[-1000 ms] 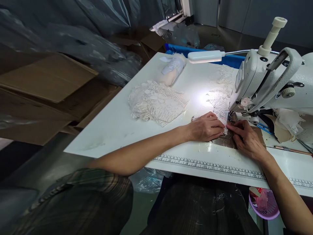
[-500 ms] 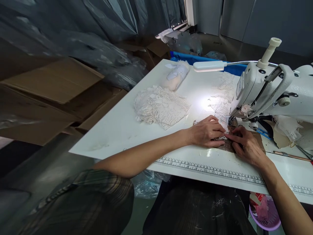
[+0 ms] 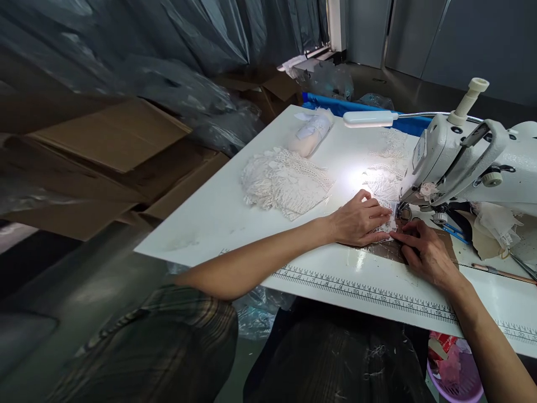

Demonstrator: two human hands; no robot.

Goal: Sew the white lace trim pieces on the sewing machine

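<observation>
A piece of white lace (image 3: 386, 226) lies at the needle of a white sewing machine (image 3: 440, 162). My left hand (image 3: 363, 221) rests on this lace with its fingers stretched out flat, hiding part of it. At the lace's near right edge, the index fingertip of my right hand (image 3: 425, 249) touches down. The thumb of that hand is apart from the index finger, and the hand is open, just in front of the presser foot. More lace (image 3: 381, 182) stretches behind the needle, lit by a lamp (image 3: 369, 118).
A heap of lace (image 3: 285, 182) and a wrapped pale bundle (image 3: 310, 134) lie on the white table (image 3: 201, 224). Scissors (image 3: 522, 266) and a pencil-like stick (image 3: 501, 273) are at the right. Cardboard boxes (image 3: 117, 134) stand left; a purple basket (image 3: 457, 386) sits below.
The whole view has shifted slightly, so the table appears further right. Both hands stay at the needle, and the lace under the left hand shows a little more at its near edge.
</observation>
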